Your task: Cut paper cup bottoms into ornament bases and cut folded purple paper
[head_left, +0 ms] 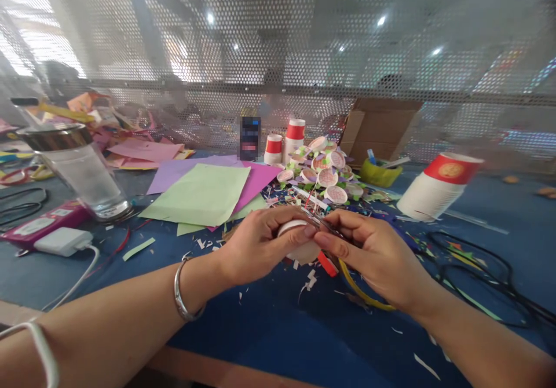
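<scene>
My left hand [278,240] is closed around a small white paper cup piece [304,253] with a round rim, held above the table. My right hand [369,249] meets it at the fingertips, thumb and fingers pinched together. A thin, shiny edge shows between the two hands, but what the right fingers grip is too blurred to name. Under the right hand, a yellow loop [362,295] and a red-orange piece [328,264] are partly hidden. Just beyond the hands lies a heap of cut cup bottoms [327,177] with green and purple paper bits.
Green paper sheets [204,194] lie left of centre, near a glass tumbler [82,174] and a white charger [63,241]. Stacked paper cups [438,188] lean at right, beside black cables [482,272]. A yellow-green container [381,174] and cardboard box [377,127] stand behind.
</scene>
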`<state>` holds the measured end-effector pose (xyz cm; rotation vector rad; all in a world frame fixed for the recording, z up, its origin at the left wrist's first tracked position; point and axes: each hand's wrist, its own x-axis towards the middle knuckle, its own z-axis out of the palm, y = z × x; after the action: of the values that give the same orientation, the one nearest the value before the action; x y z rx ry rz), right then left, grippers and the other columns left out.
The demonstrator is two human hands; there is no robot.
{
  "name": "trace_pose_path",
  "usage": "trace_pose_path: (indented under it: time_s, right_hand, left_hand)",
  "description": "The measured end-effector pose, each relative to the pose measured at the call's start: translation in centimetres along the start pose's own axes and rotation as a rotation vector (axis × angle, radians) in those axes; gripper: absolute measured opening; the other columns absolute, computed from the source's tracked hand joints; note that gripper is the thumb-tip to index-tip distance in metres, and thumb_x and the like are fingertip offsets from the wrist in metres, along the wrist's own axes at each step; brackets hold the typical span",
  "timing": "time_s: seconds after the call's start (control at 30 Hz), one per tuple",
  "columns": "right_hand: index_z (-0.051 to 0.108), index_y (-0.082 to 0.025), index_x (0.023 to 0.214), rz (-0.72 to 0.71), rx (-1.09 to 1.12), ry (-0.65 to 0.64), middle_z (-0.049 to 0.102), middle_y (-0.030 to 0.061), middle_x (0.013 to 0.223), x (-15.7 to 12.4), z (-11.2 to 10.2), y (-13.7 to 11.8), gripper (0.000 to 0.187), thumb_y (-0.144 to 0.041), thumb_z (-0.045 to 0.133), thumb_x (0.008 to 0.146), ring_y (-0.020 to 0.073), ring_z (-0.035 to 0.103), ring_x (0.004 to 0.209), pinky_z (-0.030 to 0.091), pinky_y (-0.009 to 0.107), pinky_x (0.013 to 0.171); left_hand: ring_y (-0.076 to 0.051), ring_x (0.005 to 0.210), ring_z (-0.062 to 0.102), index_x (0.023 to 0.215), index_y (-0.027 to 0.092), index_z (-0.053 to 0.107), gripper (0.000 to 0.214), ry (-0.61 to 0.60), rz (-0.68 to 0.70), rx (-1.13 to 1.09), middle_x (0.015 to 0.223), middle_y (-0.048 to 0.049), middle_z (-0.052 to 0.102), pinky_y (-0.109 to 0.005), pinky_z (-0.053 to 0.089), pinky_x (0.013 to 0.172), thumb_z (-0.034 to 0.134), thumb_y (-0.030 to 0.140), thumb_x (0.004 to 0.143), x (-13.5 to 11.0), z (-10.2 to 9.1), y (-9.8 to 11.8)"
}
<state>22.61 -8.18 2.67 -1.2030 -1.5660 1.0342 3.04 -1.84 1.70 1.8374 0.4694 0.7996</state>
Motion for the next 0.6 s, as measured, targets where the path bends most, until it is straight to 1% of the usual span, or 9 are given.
trace_pose_path:
  time_s: [0.1,0.2,0.33,0.4,0.5,0.6]
  right_hand:
    - [0.066,-0.021,0.088,0.012,0.025,0.021,0.061,-0.0017,0.074,0.1,-0.2,-0.1,0.024,-0.04,0.079,0.08,0.0116,0.054,0.065,0.044,0.022,0.057]
    - [0.066,-0.021,0.088,0.032,0.028,0.021,0.064,-0.0009,0.075,0.2,-0.4,0.2,0.023,-0.04,0.078,0.081,0.0127,0.057,0.068,0.047,0.023,0.061]
    - [0.067,-0.021,0.088,0.048,0.065,0.02,0.066,-0.0005,0.078,0.4,-0.6,0.9,0.021,-0.039,0.077,0.083,0.0127,0.059,0.072,0.048,0.022,0.064]
    - [0.068,-0.021,0.091,0.075,0.1,0.029,0.067,-0.0006,0.079,0.5,-0.6,1.1,0.023,-0.039,0.078,0.082,0.0111,0.058,0.069,0.046,0.02,0.061]
    - [0.068,-0.02,0.093,0.109,0.111,0.063,0.065,-0.0014,0.075,0.5,-0.7,1.2,0.025,-0.039,0.079,0.08,0.0087,0.053,0.062,0.042,0.018,0.054]
    - [0.067,-0.019,0.089,0.103,0.088,0.092,0.061,-0.0019,0.071,0.4,-0.8,1.2,0.027,-0.041,0.08,0.08,0.0086,0.05,0.059,0.04,0.019,0.053]
  left_hand:
    - [-0.012,0.073,0.058,0.105,0.016,0.07,0.033,0.034,0.011,-0.052,0.092,-0.0058,0.067,-0.023,0.048,0.065,0.058,0.045,0.096,0.1,0.5,-0.1]
    - [-0.013,0.074,0.058,0.105,0.016,0.07,0.032,0.057,0.016,-0.101,0.09,-0.0053,0.066,-0.024,0.049,0.067,0.057,0.044,0.097,0.2,1.0,-0.3]
    - [-0.016,0.086,0.062,0.107,0.016,0.07,0.034,0.113,-0.009,-0.131,0.099,-0.0078,0.069,-0.026,0.053,0.076,0.061,0.046,0.094,0.4,1.5,-0.6]
    - [-0.016,0.09,0.063,0.113,0.017,0.069,0.035,0.146,-0.035,-0.193,0.102,-0.0076,0.069,-0.026,0.054,0.079,0.064,0.045,0.092,0.4,1.7,-0.8]
    - [-0.013,0.084,0.062,0.118,0.019,0.065,0.038,0.192,-0.077,-0.298,0.096,-0.0045,0.067,-0.024,0.054,0.073,0.069,0.044,0.089,0.4,2.0,-1.3]
    - [-0.011,0.077,0.059,0.116,0.02,0.064,0.039,0.188,-0.084,-0.351,0.091,-0.0023,0.065,-0.023,0.054,0.069,0.074,0.041,0.085,0.3,2.2,-1.6]
